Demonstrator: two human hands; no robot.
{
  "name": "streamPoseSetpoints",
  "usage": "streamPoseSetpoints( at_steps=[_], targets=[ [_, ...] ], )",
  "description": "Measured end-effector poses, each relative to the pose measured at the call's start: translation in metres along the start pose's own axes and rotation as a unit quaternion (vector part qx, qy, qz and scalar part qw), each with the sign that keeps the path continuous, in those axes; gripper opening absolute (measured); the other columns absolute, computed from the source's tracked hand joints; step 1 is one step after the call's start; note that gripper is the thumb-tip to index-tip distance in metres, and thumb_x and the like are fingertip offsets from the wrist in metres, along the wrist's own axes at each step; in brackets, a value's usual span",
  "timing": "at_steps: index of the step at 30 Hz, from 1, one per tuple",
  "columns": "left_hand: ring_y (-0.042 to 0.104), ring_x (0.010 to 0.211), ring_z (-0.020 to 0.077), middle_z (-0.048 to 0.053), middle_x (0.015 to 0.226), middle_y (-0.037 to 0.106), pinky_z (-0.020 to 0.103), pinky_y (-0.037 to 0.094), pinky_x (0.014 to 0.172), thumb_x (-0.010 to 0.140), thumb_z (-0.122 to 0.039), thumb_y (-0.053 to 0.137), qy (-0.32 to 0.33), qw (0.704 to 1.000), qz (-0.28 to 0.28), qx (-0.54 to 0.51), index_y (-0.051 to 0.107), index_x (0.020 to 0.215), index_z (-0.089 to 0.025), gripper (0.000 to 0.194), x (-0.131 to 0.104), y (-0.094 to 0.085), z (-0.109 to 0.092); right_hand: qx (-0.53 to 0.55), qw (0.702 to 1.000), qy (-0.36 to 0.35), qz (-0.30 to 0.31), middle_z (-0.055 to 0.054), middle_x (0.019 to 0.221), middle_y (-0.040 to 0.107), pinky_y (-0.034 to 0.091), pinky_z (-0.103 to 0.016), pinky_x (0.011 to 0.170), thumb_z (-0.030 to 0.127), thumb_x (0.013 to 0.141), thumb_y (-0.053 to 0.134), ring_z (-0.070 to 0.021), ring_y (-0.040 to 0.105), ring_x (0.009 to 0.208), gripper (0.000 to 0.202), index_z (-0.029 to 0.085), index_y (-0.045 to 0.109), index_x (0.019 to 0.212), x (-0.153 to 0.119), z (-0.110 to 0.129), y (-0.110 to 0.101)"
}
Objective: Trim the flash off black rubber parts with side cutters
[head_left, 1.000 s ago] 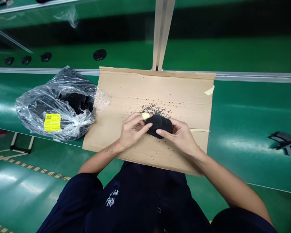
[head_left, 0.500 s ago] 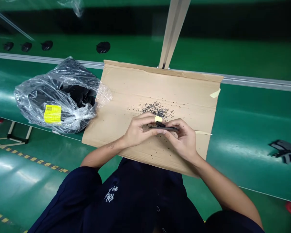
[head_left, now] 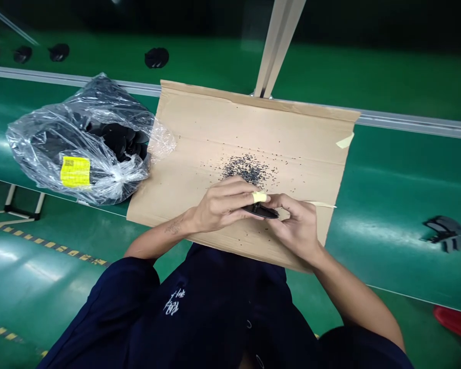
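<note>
Between both hands is a flat, round black plastic part (head_left: 267,211), tilted, with a raised piece on its upper face. My left hand (head_left: 225,205) is closed on its left side; a yellow wrap covers one fingertip. My right hand (head_left: 297,220) pinches the right edge with thumb and fingers. Fingers hide much of the part. Just beyond the hands, a scatter of tiny black pieces (head_left: 248,169) lies on the cardboard sheet (head_left: 200,113).
A clear plastic bag (head_left: 42,128) of black parts, with a yellow label, overlaps the cardboard's left side. One black part (head_left: 445,233) sits on the green table at right. Several more (head_left: 156,58) lie behind the metal rail. An upright post (head_left: 274,51) stands at the cardboard's back edge.
The black part has tilted, showing more of its upper face, and its right end has dropped slightly. My left fingers have shifted right over it. The whole view has moved a little.
</note>
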State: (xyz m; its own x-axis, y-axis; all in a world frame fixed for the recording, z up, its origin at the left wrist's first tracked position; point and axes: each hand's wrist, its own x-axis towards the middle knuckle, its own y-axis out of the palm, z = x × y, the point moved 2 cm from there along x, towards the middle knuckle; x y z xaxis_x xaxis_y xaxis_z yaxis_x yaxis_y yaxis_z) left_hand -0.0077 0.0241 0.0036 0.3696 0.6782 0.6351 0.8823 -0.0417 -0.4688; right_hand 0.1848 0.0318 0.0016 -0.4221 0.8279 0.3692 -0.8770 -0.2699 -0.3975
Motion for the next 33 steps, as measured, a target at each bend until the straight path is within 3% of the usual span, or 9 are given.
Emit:
streamPoseSetpoints(
  at_steps=[7,11,17,23,26,29,31,33],
  targets=[
    [0.072,0.089,0.0156,0.009,0.103,0.079,0.032,0.058,0.079,0.092,-0.026,0.076,-0.030,0.999,-0.007,-0.015,0.072,0.114,-0.017,0.025,-0.001,0.002,-0.004,-0.001,1.000,0.006,0.010,0.003,0.075,0.071,0.051,-0.022,0.058,0.015,0.090,0.064,-0.0109,0.064,0.060,0.012,0.022,0.058,0.082,-0.001,0.002,-0.001],
    [0.072,0.083,0.0148,0.005,0.091,0.079,0.030,0.057,0.074,0.088,-0.030,0.079,-0.026,0.999,-0.038,-0.006,0.074,0.106,-0.018,0.022,-0.001,0.003,-0.004,0.020,0.999,0.018,0.019,0.000,0.083,0.075,0.054,-0.023,0.063,0.015,0.089,0.062,-0.0129,0.068,0.067,0.009,0.022,0.060,0.085,-0.002,0.002,0.000],
    [0.071,0.085,0.0144,0.006,0.094,0.078,0.030,0.057,0.078,0.093,-0.029,0.074,-0.016,0.999,-0.033,0.007,0.073,0.114,-0.018,0.024,0.001,0.004,-0.003,0.043,0.998,0.050,0.013,0.001,0.075,0.072,0.054,-0.024,0.062,0.024,0.091,0.068,-0.0125,0.066,0.063,0.014,0.022,0.060,0.080,0.000,-0.001,0.002],
    [0.066,0.090,0.0166,0.009,0.099,0.074,0.031,0.056,0.078,0.096,-0.043,0.066,-0.059,0.996,-0.004,-0.066,0.069,0.126,-0.016,0.040,0.001,0.007,-0.005,0.119,0.988,0.100,-0.007,-0.002,0.081,0.074,0.059,-0.027,0.067,0.042,0.090,0.076,-0.0149,0.069,0.072,0.029,0.021,0.062,0.077,-0.002,-0.005,0.008],
    [0.066,0.090,0.0158,0.007,0.099,0.074,0.030,0.055,0.078,0.094,-0.031,0.072,-0.078,0.995,-0.032,-0.054,0.070,0.125,-0.020,0.032,-0.002,0.007,-0.006,0.099,0.992,0.073,0.011,-0.005,0.095,0.077,0.063,-0.035,0.082,0.039,0.090,0.076,-0.0196,0.074,0.088,0.018,0.022,0.071,0.093,-0.004,-0.005,0.004],
    [0.064,0.087,0.0151,0.006,0.097,0.073,0.030,0.054,0.077,0.092,-0.029,0.075,-0.079,0.995,-0.047,-0.031,0.072,0.123,-0.022,0.032,-0.003,0.006,-0.007,0.058,0.998,0.028,-0.016,-0.008,0.111,0.076,0.062,-0.044,0.092,0.030,0.088,0.079,-0.0243,0.072,0.105,0.024,0.024,0.074,0.110,-0.003,-0.003,-0.004],
    [0.064,0.086,0.0151,0.006,0.097,0.074,0.030,0.053,0.077,0.091,-0.036,0.076,-0.076,0.996,-0.037,-0.041,0.072,0.123,-0.022,0.035,-0.003,0.004,-0.007,0.046,0.998,-0.002,-0.042,-0.008,0.111,0.075,0.063,-0.044,0.088,0.025,0.087,0.079,-0.0240,0.072,0.103,0.021,0.026,0.076,0.107,-0.002,-0.002,-0.010],
    [0.065,0.089,0.0168,0.008,0.099,0.075,0.032,0.054,0.079,0.094,-0.056,0.065,-0.089,0.991,-0.014,-0.102,0.075,0.120,-0.020,0.045,-0.002,0.003,-0.006,0.050,0.997,-0.029,-0.047,-0.007,0.106,0.074,0.064,-0.039,0.080,0.019,0.087,0.078,-0.0213,0.072,0.094,0.016,0.026,0.078,0.101,-0.001,-0.001,-0.014]
  ],
)
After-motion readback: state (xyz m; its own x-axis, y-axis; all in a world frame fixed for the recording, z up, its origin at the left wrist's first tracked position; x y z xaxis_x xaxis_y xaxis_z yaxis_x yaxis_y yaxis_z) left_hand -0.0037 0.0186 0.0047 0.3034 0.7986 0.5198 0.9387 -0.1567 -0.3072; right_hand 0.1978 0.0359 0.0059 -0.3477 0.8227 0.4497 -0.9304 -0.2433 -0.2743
